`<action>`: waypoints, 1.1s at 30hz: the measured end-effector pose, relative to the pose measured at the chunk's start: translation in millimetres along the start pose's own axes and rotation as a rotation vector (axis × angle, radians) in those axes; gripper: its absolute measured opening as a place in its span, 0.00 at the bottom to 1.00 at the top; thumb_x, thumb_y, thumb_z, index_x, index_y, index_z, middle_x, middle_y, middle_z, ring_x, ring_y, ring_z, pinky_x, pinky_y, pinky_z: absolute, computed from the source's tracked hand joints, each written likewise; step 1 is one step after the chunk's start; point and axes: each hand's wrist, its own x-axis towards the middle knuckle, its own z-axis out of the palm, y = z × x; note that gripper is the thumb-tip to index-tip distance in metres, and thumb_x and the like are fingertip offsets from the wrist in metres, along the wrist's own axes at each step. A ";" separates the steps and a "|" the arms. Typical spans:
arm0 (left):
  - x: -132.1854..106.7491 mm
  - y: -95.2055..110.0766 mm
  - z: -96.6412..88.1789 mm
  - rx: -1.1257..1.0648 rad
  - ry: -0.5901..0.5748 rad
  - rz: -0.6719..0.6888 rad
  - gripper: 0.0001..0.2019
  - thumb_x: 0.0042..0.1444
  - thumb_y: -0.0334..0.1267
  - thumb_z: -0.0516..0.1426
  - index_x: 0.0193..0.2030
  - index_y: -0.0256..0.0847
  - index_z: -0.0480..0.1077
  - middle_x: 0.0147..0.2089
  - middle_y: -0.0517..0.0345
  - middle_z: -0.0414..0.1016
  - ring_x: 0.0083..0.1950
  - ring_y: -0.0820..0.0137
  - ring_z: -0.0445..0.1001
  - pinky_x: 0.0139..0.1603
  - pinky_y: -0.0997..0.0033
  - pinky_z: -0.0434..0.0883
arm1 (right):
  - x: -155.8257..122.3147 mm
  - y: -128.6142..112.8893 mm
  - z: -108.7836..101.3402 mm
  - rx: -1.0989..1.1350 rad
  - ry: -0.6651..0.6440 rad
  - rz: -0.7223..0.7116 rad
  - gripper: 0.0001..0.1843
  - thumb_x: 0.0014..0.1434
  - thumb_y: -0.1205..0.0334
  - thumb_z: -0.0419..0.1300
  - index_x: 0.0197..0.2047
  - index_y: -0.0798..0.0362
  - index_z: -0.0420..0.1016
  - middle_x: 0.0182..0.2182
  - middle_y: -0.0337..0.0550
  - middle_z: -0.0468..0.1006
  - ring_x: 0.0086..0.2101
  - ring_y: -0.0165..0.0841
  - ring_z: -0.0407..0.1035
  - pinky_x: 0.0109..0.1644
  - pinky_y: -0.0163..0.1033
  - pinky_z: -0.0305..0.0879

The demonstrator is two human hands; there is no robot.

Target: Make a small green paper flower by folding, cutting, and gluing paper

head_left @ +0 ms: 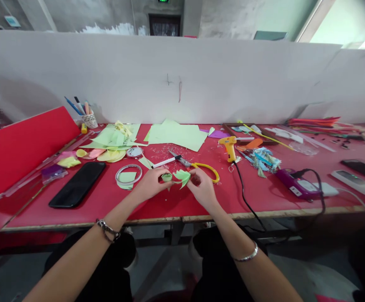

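Observation:
My left hand (pixel 155 182) is closed on a small rolled piece of green paper (pixel 166 178), held just above the red tabletop near its front edge. My right hand (pixel 201 184) pinches a green paper piece with a jagged, fringed edge (pixel 181 178). A thin green strip seems to run between the two pieces; whether they are joined I cannot tell. Just beyond my hands lie scissors with yellow handles (pixel 212 169) and a white marker with a dark cap (pixel 166 161). Left of my left hand, a roll of tape (pixel 128 174) rests on a green scrap.
A black phone (pixel 78 184) lies at left, a yellow glue gun (pixel 229 149) with its black cord at right. Green paper sheets (pixel 176 134) are spread at the back. A purple power strip (pixel 298 184) sits farther right. A white partition (pixel 201 84) stands behind the red table.

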 end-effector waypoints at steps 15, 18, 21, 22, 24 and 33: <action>-9.4 5.9 24.1 -0.267 -0.019 -0.018 0.15 0.52 0.34 0.51 0.47 0.39 0.57 0.42 0.53 0.71 0.42 0.67 0.70 0.39 0.70 0.67 | -7.7 -13.1 8.2 0.157 -0.026 0.009 0.04 0.52 0.64 0.54 0.27 0.53 0.64 0.23 0.36 0.64 0.24 0.27 0.60 0.29 0.33 0.59; -9.6 8.1 25.3 -0.316 -0.027 -0.056 0.19 0.50 0.33 0.52 0.50 0.39 0.55 0.45 0.53 0.69 0.45 0.67 0.70 0.41 0.70 0.67 | -8.1 -13.9 10.1 0.089 -0.043 0.003 0.03 0.52 0.65 0.53 0.27 0.53 0.64 0.23 0.36 0.64 0.24 0.27 0.59 0.29 0.34 0.59; -10.1 9.9 25.0 -0.350 -0.045 -0.088 0.22 0.49 0.32 0.52 0.52 0.39 0.54 0.45 0.53 0.69 0.45 0.67 0.70 0.43 0.69 0.67 | -8.0 -14.9 12.3 0.028 -0.054 -0.011 0.03 0.50 0.67 0.53 0.26 0.53 0.63 0.23 0.36 0.64 0.25 0.28 0.59 0.30 0.34 0.58; -10.5 10.0 24.6 -0.361 -0.043 -0.100 0.23 0.49 0.33 0.52 0.53 0.39 0.53 0.45 0.53 0.69 0.45 0.67 0.70 0.43 0.68 0.67 | -7.8 -15.2 13.1 0.014 -0.057 -0.012 0.03 0.49 0.68 0.53 0.25 0.53 0.63 0.22 0.36 0.64 0.25 0.28 0.60 0.30 0.34 0.58; -11.7 9.3 23.4 -0.380 -0.030 -0.125 0.24 0.49 0.34 0.52 0.55 0.39 0.52 0.45 0.52 0.69 0.47 0.65 0.69 0.45 0.67 0.67 | -7.5 -15.6 14.7 -0.006 -0.064 -0.010 0.03 0.49 0.68 0.53 0.25 0.53 0.63 0.22 0.36 0.64 0.25 0.28 0.60 0.30 0.34 0.58; -26.1 3.4 8.8 -0.329 -0.155 -0.146 0.31 0.52 0.39 0.53 0.61 0.42 0.45 0.45 0.53 0.69 0.44 0.65 0.71 0.44 0.66 0.68 | -8.1 -16.2 20.7 -0.070 -0.176 -0.060 0.05 0.48 0.71 0.52 0.29 0.54 0.68 0.26 0.39 0.70 0.28 0.30 0.63 0.32 0.34 0.60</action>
